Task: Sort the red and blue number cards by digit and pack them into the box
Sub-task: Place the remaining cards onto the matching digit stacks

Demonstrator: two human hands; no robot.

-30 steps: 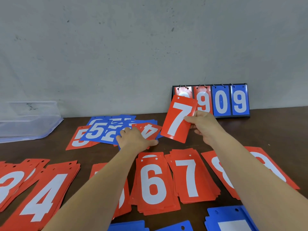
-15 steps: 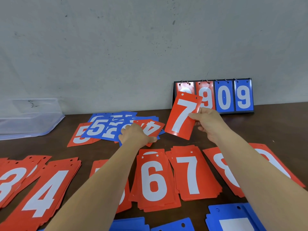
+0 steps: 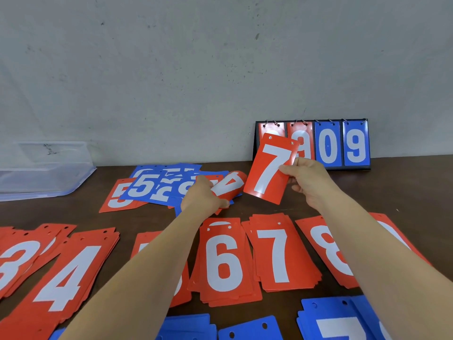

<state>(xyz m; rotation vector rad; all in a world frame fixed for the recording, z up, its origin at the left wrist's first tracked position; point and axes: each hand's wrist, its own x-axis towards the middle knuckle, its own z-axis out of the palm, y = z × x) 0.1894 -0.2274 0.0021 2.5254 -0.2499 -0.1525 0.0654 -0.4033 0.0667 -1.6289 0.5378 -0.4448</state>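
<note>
Head view, from the far left: a clear box (image 3: 44, 173) is seen on the table (image 3: 404, 187), against the wall, with no cards visible in it. Near left, the red 3 pile (image 3: 14, 261) and 4 pile (image 3: 66, 278) are laid out face up, side by side. Further back, a loose heap (image 3: 152, 187) of blue and red cards is spread out and overlapping, with a blue 5 on top.

At the heap's right edge, a red 4 card (image 3: 229, 184) is gripped by the left hand (image 3: 203, 197). The fingers are curled over its near end, and the card is bowed upward off the heap. Under the left forearm a red pile (image 3: 147, 244) is mostly hidden, so its digit cannot be read. The 6 pile (image 3: 224, 261) and 7 pile (image 3: 279, 256) are lined up next, almost touching.

Above and beyond the 7 pile, a red 7 card (image 3: 270, 168) is held off the table, tilted. It is pinched at its right edge between the thumb and fingers of the right hand (image 3: 310, 180). The 8 pile (image 3: 328, 251) is partly covered by the right forearm. Against the wall, a flip stand (image 3: 343, 146) is partly masked on its left by the raised card. Its two blue cards read 0 and 9. Blue stacks (image 3: 326, 320) are cut off by the near edge.
</note>
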